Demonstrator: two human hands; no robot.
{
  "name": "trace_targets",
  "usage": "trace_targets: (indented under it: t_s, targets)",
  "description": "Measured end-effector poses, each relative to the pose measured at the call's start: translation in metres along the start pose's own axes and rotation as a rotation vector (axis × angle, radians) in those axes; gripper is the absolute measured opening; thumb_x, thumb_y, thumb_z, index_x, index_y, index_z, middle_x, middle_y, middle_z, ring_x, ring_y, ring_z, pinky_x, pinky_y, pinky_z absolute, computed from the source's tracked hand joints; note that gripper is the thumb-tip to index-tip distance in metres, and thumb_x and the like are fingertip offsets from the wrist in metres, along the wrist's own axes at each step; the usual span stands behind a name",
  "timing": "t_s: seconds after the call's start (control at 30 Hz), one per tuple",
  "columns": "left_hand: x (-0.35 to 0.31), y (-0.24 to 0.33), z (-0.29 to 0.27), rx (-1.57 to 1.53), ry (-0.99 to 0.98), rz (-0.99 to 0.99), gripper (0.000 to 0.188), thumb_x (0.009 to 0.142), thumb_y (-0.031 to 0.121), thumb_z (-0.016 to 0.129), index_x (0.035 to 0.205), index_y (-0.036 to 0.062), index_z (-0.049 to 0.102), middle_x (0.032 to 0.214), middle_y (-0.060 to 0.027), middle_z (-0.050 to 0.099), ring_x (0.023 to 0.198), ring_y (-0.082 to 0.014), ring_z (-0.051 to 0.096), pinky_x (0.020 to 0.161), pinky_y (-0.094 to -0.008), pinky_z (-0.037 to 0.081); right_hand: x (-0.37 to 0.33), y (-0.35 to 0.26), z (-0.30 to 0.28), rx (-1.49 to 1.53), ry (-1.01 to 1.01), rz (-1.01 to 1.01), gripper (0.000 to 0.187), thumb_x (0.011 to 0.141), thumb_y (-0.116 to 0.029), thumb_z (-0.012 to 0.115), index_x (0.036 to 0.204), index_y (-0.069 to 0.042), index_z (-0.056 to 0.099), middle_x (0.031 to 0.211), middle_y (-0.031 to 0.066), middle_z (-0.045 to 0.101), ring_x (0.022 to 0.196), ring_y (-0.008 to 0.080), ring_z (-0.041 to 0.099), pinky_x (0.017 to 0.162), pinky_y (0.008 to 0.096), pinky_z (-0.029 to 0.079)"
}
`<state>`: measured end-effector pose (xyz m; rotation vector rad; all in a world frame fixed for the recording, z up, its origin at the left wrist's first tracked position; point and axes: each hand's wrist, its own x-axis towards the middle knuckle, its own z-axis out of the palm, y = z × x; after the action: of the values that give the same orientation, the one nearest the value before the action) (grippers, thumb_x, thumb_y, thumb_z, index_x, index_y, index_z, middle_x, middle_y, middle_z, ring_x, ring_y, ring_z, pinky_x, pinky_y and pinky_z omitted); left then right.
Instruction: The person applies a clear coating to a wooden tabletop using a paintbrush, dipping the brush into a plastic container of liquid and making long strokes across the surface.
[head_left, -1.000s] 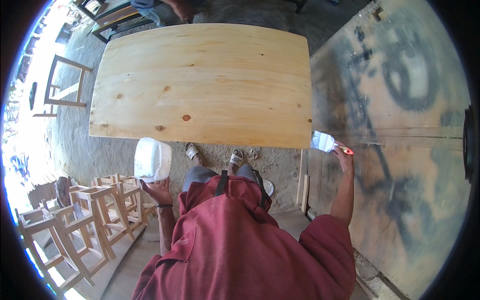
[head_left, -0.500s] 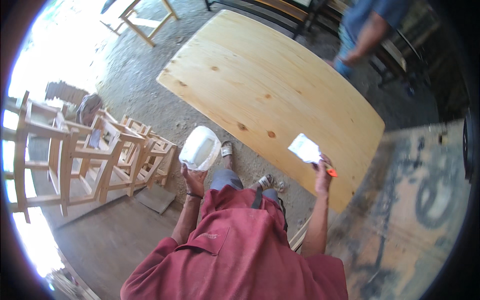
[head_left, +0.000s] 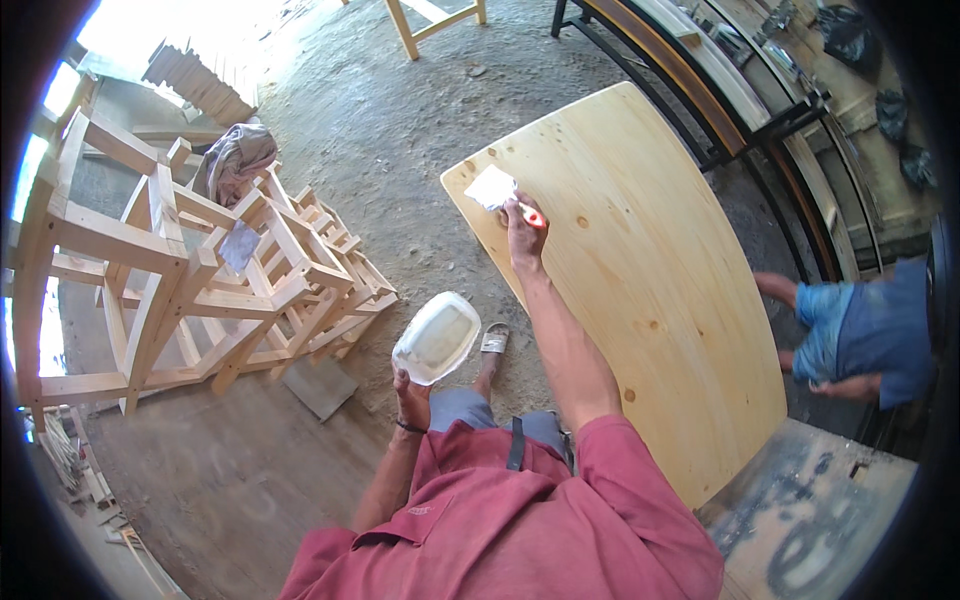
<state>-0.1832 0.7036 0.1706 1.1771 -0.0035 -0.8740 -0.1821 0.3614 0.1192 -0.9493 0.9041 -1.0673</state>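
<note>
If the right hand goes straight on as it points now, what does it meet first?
Probably the wooden tabletop near its corner, with the brush leading; their gap is unclear.

Pale, unfinished wooden frames with square legs [head_left: 115,240] stand crowded together on the left. A crumpled grey-brown cloth [head_left: 240,160] is draped over them, and a small whitish sheet [head_left: 239,246] lies on their bars. Beyond rises a stack of thin wooden slats [head_left: 200,85]. A flat grey square piece [head_left: 319,387] lies near the frames on the dusty grey floor [head_left: 350,130]. At upper right run long dark-and-brown rails [head_left: 700,90], with black plastic bags [head_left: 848,38] beyond. A person in blue clothing [head_left: 880,330] is at far right, above a grey-smudged tan board [head_left: 820,510].
</note>
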Motion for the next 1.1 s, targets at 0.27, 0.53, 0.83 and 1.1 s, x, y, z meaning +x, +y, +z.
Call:
trace_targets:
  t_s: [0.27,0.53,0.83,1.1]
  targets:
    - [0.038,0.02,-0.004,-0.04,0.058,-0.015,0.089,0.08,0.064,0.055,0.146,0.013,0.025,0.148,-0.0099,0.033,0.136,-0.0297,0.035,0.108,-0.05,0.032,0.06,0.044,0.039,-0.115,0.097,-0.049,0.026,0.086,-0.013,0.066,0.105,0.005,0.063,0.096,0.0093,0.066,0.083,0.0158,0.065,0.074,0.029,0.056]
    - [0.046,0.011,-0.014,0.011,0.066,-0.096,0.091,0.077,0.068,0.053,0.147,0.0176,0.024,0.149,-0.0072,0.032,0.136,-0.0285,0.034,0.109,-0.0486,0.029,-0.013,0.018,-0.038,-0.101,0.178,-0.058,0.024,0.087,-0.012,0.065,0.102,0.007,0.065,0.09,0.0096,0.068,0.079,0.0144,0.065,0.07,0.0258,0.055]
    - [0.019,-0.005,0.003,0.027,-0.02,-0.066,0.094,0.075,0.07,0.055,0.148,0.0175,0.024,0.149,-0.0075,0.034,0.134,-0.0294,0.036,0.108,-0.0485,0.03,-0.119,-0.023,-0.18,-0.102,0.216,0.049,0.026,0.089,-0.015,0.066,0.106,0.004,0.064,0.098,0.0103,0.066,0.085,0.0167,0.066,0.076,0.0288,0.057]
    - [-0.054,-0.029,0.024,-0.009,-0.106,-0.085,0.09,0.077,0.065,0.055,0.148,0.0201,0.023,0.15,-0.0083,0.032,0.134,-0.0317,0.037,0.107,-0.0495,0.031,-0.227,-0.05,-0.302,-0.195,0.283,0.029,0.028,0.089,-0.014,0.065,0.109,0.005,0.064,0.098,0.0089,0.067,0.083,0.0138,0.065,0.076,0.0263,0.054]
